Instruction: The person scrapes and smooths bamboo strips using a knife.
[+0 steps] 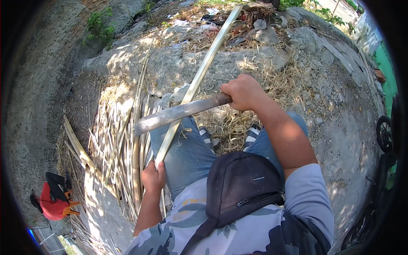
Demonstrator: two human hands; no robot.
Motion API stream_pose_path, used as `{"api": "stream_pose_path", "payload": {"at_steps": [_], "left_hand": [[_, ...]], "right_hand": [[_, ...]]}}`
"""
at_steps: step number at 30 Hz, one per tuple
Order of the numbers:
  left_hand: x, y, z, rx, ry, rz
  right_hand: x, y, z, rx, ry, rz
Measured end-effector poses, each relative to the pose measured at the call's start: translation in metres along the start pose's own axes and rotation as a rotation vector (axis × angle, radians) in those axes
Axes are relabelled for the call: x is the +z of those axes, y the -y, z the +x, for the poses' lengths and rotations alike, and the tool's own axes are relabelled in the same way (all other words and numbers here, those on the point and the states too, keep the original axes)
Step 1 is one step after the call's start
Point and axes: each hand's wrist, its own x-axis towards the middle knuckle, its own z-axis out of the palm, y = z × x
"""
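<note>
My right hand [244, 92] is wrapped round the handle of a machete [178, 114]. Its long, worn blade points left and lies across a pale bamboo strip [206, 68]; whether the edge touches the strip cannot be told. The strip's near end is gripped in my left hand [154, 176], with the thumb along it. From there the strip slants over my left thigh, up and away to the right toward the rubble. A thin curled shaving hangs beside the strip just below the blade.
Many split bamboo strips [111, 146] lie in a pile at my left. Curled shavings [231, 127] cover the ground between my sandalled feet. A dark bag [242, 187] rests on my front. A red and black object [53, 199] sits far left; a wheel [383, 134] stands at right.
</note>
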Motion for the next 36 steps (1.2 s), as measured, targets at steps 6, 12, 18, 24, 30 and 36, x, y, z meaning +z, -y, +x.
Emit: {"api": "stream_pose_path", "payload": {"at_steps": [6,12,18,24,30,36], "left_hand": [[0.007,-0.007,0.006,-0.013,-0.034,-0.087],[0.009,0.003,0.006,0.013,-0.033,-0.087],[0.015,0.004,0.008,0.014,-0.026,-0.169],[0.010,-0.001,0.007,0.019,-0.076,-0.143],[0.011,-0.003,0.009,-0.097,-0.003,0.006],[0.003,-0.009,0.005,-0.078,0.006,-0.021]], "right_hand": [[0.015,-0.077,-0.017,0.601,-0.221,0.336],[0.003,-0.085,-0.030,0.608,-0.116,0.986],[-0.009,-0.066,-0.034,0.408,-0.049,1.594],[-0.004,-0.058,-0.021,0.543,0.029,1.041],[-0.010,-0.051,-0.026,0.484,-0.046,0.543],[0.003,-0.045,-0.017,0.498,-0.254,0.436]]}}
